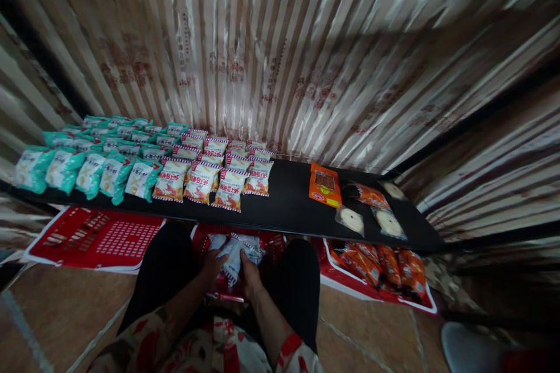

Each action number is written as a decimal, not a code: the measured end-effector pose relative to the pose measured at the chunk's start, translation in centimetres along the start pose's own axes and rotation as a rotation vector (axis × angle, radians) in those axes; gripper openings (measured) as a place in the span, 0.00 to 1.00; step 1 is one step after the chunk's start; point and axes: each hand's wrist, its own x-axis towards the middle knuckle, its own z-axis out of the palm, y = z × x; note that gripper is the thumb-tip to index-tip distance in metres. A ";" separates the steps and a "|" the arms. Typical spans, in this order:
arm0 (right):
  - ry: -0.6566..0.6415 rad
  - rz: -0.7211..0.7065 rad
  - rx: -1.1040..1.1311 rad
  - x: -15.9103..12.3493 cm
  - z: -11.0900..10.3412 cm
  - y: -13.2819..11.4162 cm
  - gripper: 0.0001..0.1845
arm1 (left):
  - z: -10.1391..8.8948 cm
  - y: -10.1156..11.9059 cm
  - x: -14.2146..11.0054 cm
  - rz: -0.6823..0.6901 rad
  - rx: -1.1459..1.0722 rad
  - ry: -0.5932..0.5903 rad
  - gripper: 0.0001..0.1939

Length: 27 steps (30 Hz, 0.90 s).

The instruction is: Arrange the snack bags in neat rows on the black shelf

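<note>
Low between my knees, my left hand point(214, 263) and my right hand point(250, 274) are closed on a small snack bag point(233, 262), whose pale silvery side with a striped edge faces up. It is over a red basket point(280, 240), where other pale bags lie close to my fingers. Ahead on the black shelf point(280, 210) stand several white-and-orange snack bags point(226, 187) in rows, with blue-and-red striped edges. To their left are rows of teal snack bags point(142, 179). My fingertips are partly hidden by the bag.
Farther right on the shelf lie an orange packet point(324, 183), a darker orange packet point(367, 195) and round pale packaged items point(351, 220). Below are a red basket point(100, 239) at left and a red basket point(356, 281) of orange packets at right. A striped curtain point(262, 58) hangs behind.
</note>
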 end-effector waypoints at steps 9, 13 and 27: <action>0.093 -0.018 0.013 0.2 0.0 -0.3 0.15 | 0.2 0.1 -0.8 0.041 0.005 -0.020 0.12; 0.117 -0.048 0.032 -0.1 0.0 -0.3 0.14 | 0.2 0.1 -0.8 0.088 0.099 -0.010 0.11; 0.141 -0.136 0.014 -0.8 0.1 -0.6 0.12 | 0.2 1.3 -2.9 0.485 0.393 0.075 0.18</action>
